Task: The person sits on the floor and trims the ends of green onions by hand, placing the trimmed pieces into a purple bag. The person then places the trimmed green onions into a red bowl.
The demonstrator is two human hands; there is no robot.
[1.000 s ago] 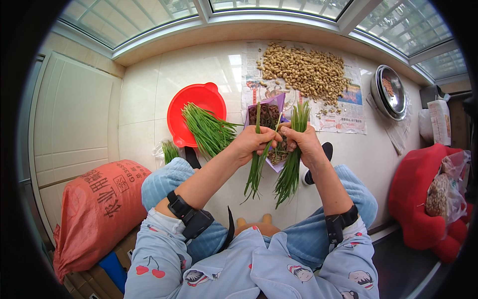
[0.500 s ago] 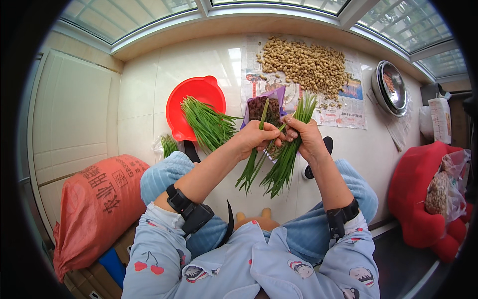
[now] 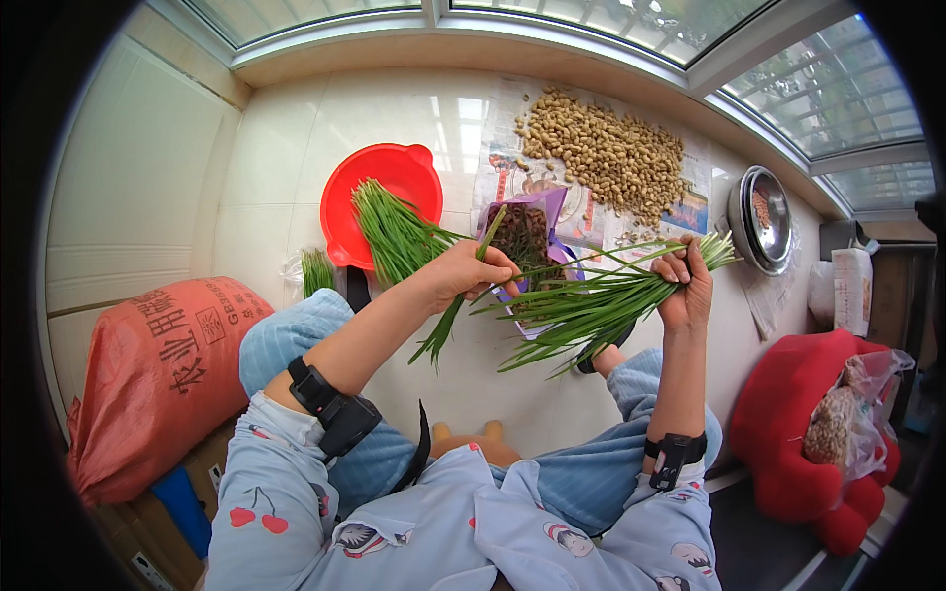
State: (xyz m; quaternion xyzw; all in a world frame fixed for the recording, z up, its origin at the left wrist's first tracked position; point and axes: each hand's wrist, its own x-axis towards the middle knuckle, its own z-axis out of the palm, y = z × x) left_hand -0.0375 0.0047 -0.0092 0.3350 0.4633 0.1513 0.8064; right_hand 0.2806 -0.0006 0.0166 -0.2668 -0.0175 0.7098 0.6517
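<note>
My right hand [image 3: 687, 286] is closed around the pale ends of a thick bunch of garlic chives [image 3: 601, 300], whose green leaves fan out to the left. Between the fingers of my left hand [image 3: 468, 276] are a few separate chives [image 3: 445, 330], pinched with their tips hanging down. Beneath and just beyond the hands sits a purple-edged bag [image 3: 557, 202] with dark brown and green scraps [image 3: 522, 231] in it. To the left of it, a red plastic basin [image 3: 340, 192] holds a larger pile of chives [image 3: 399, 231] leaning over its rim.
Unshelled peanuts [image 3: 611, 153] lie spread on newspaper [image 3: 698, 163] by the window. Nested metal bowls [image 3: 774, 217] stand at the far right. A small chive bundle [image 3: 317, 271] is beside the basin. An orange sack [image 3: 163, 379] is at left, a red plush seat [image 3: 788, 424] at right.
My right hand has swung right and away from my left, turning the bunch from upright to nearly level. My left hand has shifted slightly left with its few chives.
</note>
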